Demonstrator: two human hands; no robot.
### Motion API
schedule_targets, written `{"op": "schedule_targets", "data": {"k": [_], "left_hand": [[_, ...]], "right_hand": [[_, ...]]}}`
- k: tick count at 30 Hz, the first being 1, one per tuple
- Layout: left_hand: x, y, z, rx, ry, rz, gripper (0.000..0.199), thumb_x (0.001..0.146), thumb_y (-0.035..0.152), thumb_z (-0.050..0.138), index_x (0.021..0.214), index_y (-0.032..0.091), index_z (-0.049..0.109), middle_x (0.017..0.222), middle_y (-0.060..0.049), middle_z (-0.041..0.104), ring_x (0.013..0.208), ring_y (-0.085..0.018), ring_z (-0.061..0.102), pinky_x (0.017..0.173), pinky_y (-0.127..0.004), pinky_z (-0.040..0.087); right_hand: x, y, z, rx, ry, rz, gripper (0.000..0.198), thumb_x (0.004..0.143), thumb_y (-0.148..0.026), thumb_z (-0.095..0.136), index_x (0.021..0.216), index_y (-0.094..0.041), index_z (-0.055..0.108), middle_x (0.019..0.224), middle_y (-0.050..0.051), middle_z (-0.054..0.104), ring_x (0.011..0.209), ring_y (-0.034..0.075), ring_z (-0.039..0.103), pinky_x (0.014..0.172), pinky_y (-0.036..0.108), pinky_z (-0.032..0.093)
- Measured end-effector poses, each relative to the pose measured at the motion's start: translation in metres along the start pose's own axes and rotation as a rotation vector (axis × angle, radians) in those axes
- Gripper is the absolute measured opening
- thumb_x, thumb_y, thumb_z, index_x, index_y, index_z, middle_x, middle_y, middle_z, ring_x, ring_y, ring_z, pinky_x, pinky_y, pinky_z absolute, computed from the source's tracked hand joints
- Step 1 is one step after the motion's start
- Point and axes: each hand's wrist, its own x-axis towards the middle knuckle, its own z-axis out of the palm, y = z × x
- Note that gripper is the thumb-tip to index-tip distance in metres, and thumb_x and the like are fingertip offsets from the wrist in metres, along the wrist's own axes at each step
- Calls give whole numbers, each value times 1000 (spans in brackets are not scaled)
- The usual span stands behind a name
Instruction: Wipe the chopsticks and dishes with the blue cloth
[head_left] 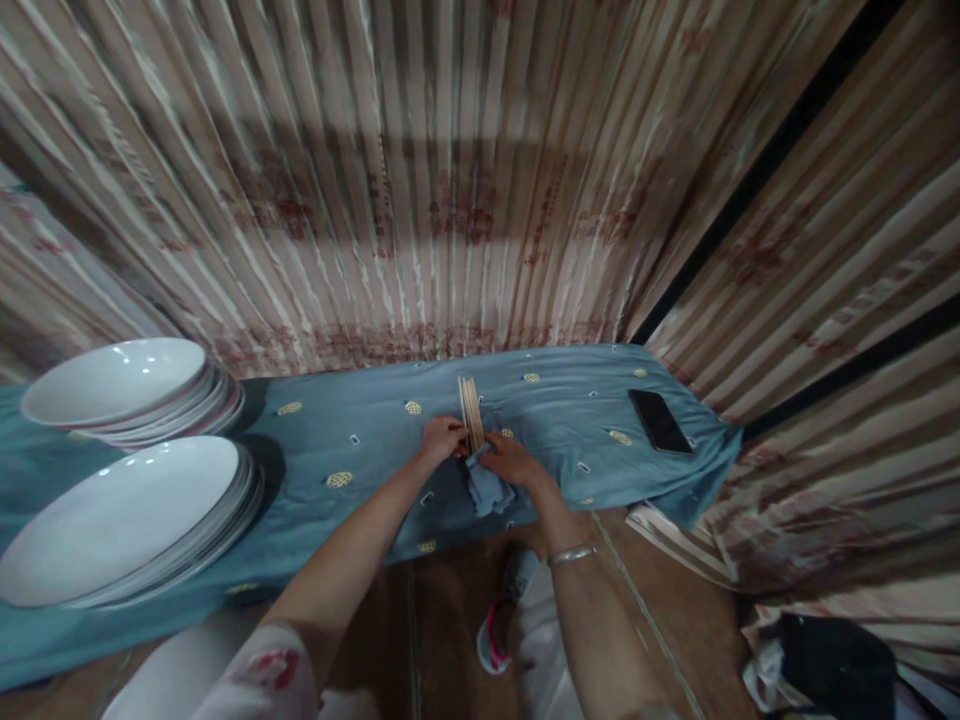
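A small bundle of light wooden chopsticks (470, 402) lies over the blue patterned cloth cover, its upper ends pointing away from me. My left hand (445, 438) is closed at the lower left side of the bundle, fingertips pinching the sticks. From the right, my right hand (511, 460) grips a crumpled grey-blue cloth (489, 492) against the bundle's lower end. This cloth hides the near ends of the chopsticks. A metal bangle circles my right wrist.
On the left stand a stack of white bowls (112, 380) and a stack of white oval plates (127, 510). A black phone (660, 421) lies at the right of the covered table (360, 405). Pleated curtains (420, 200) hang behind; a dark bag (832, 660) is at lower right.
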Motion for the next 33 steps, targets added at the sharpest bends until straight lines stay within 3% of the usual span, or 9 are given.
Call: {"op": "schedule_targets", "data": {"k": [15,33], "left_hand": [[1,6,2,48,-27,-6,12,76,15,65,88,14,64,52,4,58,41,-10,57,47,-20,49],[2,10,20,9,-33,0,13,72,15,69,85,13,65,58,1,63,40,-9,56,47,-22,51]], "right_hand": [[-3,-1,-6,-18,4,3,41,79,-20,52,120,-24,59,109,4,67,104,22,59,89,32,44],[-6,6,-16,-50,-16,84,44,81,-24,53,124,-18,57,120,9,63,113,23,56,96,32,41]]}}
